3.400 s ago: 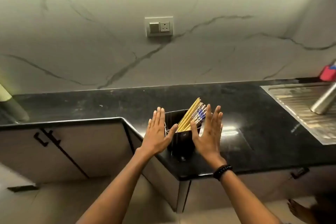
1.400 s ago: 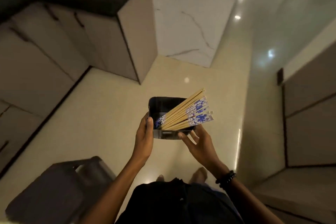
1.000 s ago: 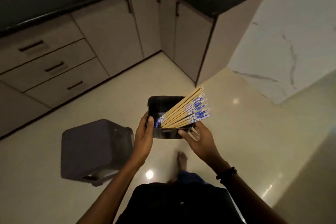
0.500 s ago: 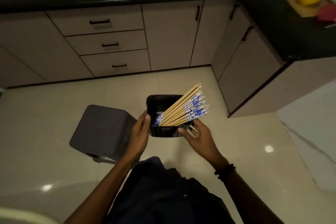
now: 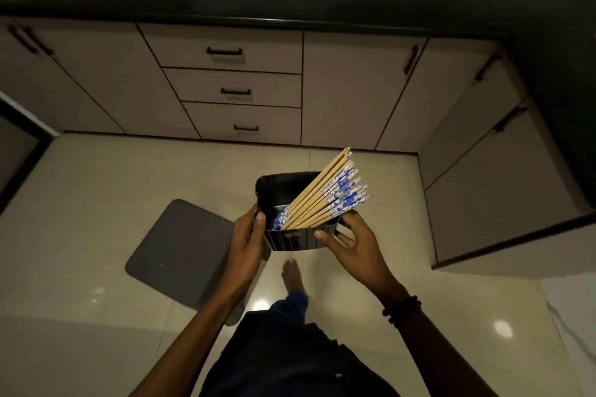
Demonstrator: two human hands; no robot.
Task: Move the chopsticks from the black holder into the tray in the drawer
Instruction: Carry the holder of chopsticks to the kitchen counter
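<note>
Chopsticks are in the black holder, leaning out over its right rim, blue-patterned ends up. The holder is off the counter now and carried at waist height over the floor. My left hand grips its left wall with the thumb hooked over the rim. My right hand cups the right corner, thumb on the front wall and fingers spread along the side and under it. Half a second back the view was swinging; now the drawer stack sits square ahead. All three drawers are closed, so no tray in sight yet. Transfer not started. My read: one hand must come free to pull a handle, and the leaning sticks could slip out if the holder tips right.
</note>
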